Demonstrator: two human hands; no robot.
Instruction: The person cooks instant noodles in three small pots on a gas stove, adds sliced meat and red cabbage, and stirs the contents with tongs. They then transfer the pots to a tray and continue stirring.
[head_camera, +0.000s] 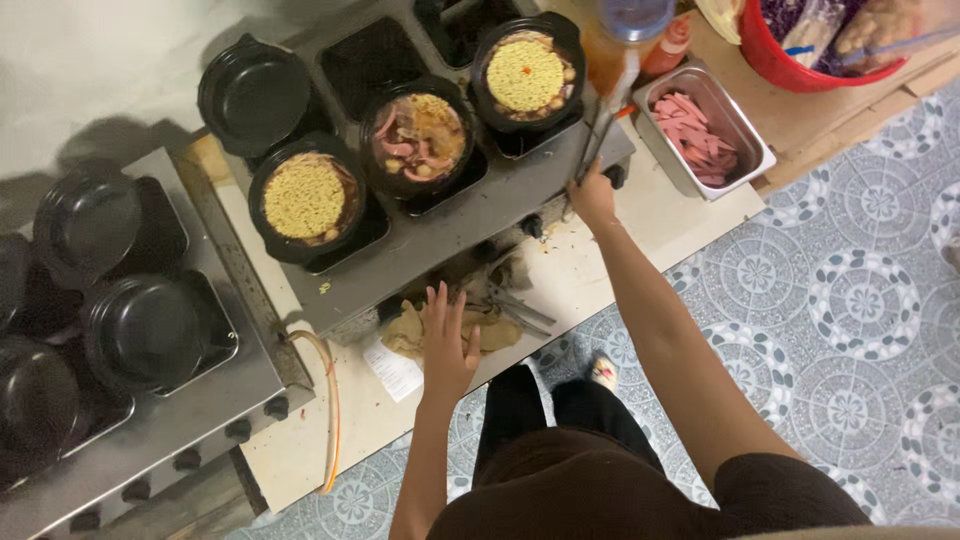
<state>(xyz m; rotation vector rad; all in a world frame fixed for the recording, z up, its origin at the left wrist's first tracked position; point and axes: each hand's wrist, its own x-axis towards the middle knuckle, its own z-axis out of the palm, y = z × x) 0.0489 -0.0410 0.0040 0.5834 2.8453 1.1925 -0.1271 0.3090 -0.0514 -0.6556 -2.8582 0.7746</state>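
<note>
**Steel tongs in your right hand, left hand spread over the cloth**

Steel is what your right hand (593, 195) is closed on: a pair of long metal tongs (603, 125), held at their lower end, their arms running up and away from you over the right end of the grey multi-burner stove (480, 215). The tips sit near the gap between the stove and the rectangular stainless tray of pink sausage slices (706, 128); what they touch cannot be made out.

Your left hand (446, 340) is open, fingers spread, holding nothing. It hovers at the front edge of the pale worktop (680, 215), just beside a crumpled tan cloth (412, 332) and a second pair of metal tongs (520, 310) lying there; whether it touches the cloth is unclear.

On the stove stand three filled black pots: one with yellow noodles in front at the left (305, 198), one with sausage pieces and broth in the middle (418, 137), one with noodles and small round pieces at the back (526, 72). An empty black pot (253, 95) sits behind the left one.

A second stove to your left (200, 400) carries more empty black pots. At the top right stands a red bucket (775, 55) with bagged food.
</note>
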